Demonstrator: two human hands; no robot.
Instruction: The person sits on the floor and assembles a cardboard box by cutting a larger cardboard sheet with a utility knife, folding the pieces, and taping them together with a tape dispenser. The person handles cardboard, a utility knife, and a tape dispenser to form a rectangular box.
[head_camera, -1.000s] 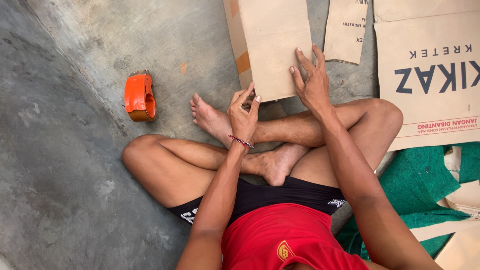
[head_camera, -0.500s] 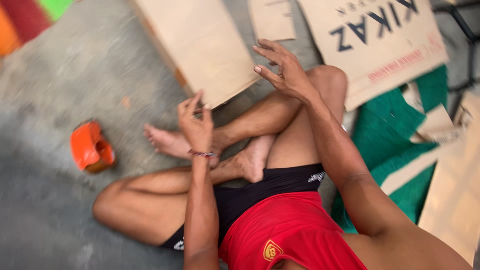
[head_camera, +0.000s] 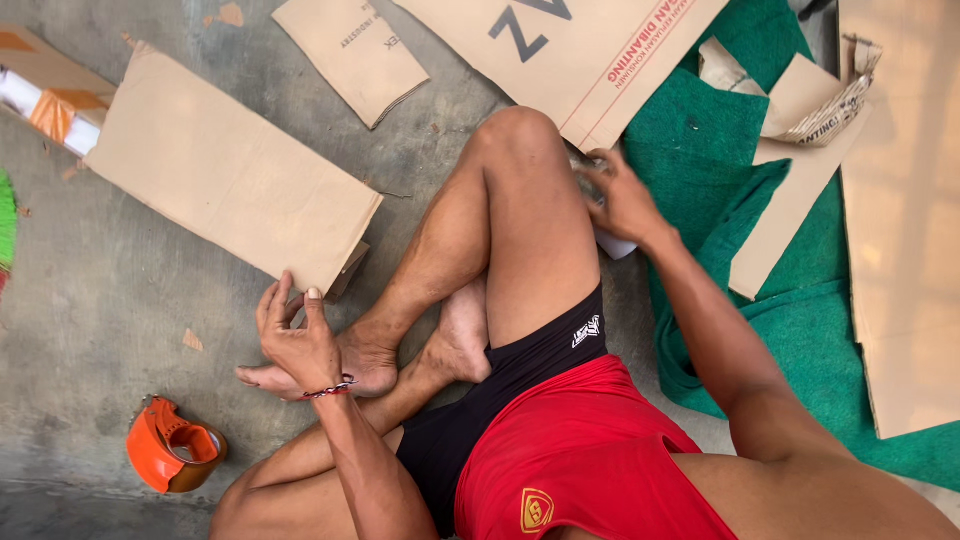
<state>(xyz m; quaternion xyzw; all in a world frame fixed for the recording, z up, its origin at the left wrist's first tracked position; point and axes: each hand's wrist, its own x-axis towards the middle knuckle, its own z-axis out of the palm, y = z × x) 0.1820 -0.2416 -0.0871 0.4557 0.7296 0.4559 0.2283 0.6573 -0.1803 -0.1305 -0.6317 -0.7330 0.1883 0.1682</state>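
The long flat brown cardboard piece (head_camera: 225, 170) lies on the grey concrete floor (head_camera: 90, 300), slanting from ten o'clock down toward the centre, and its near corner sits right at the fingertips of the left hand (head_camera: 295, 340). That hand is loosely open, fingers curled upward, thumb and forefinger touching the cardboard's lower edge without a firm clamp; a thin red-and-white cord bracelet (head_camera: 328, 389) circles the wrist, and the hand rests over the person's bare foot (head_camera: 350, 365). Over at two o'clock, beyond the raised knee (head_camera: 520, 140), the right hand (head_camera: 622, 200) is closed around a small white object (head_camera: 615, 243), only partly visible beneath the palm; what it is cannot be made out. That hand hovers at the edge of the green mat (head_camera: 720, 150), well apart from the cardboard piece. An orange tape dispenser (head_camera: 172, 447) lies on the floor at eight o'clock, near the left forearm but untouched.
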